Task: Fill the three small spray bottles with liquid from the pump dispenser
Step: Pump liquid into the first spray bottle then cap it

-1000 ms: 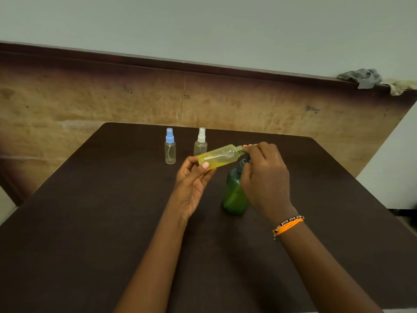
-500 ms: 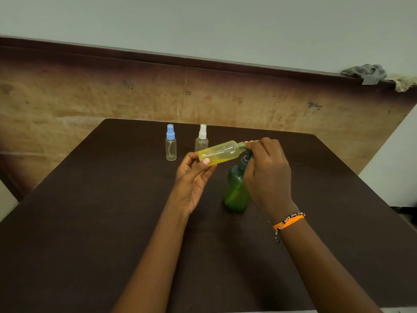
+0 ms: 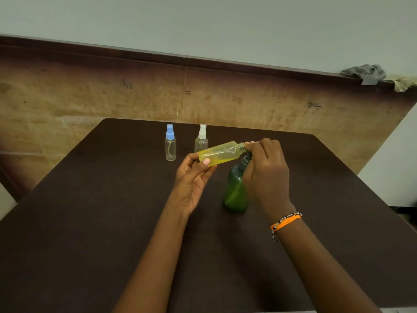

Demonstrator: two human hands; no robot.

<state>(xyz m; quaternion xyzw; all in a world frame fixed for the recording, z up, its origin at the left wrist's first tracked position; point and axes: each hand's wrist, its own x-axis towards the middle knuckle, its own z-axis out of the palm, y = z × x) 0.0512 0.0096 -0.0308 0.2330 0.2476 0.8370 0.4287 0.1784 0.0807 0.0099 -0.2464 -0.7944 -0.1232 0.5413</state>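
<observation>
Mid-frame: yellow spray bottle (image 3: 220, 153) tipped sideways, base pinched by left hand (image 3: 191, 179); right hand (image 3: 266, 172) curled at its threaded neck, above green pump dispenser (image 3: 235, 190). Probably light, slick plastic, so best gripped mid-body.

Right hand (image 3: 267, 170) covers the pump head of the green dispenser (image 3: 235, 195) and whatever it holds at the yellow bottle's (image 3: 220, 153) neck; cap unseen. White-capped bottle (image 3: 201, 141), behind the yellow bottle, is partly hidden by it. Beyond the dispenser, cloths (image 3: 365, 73) on the ledge are cut by the right edge.
</observation>
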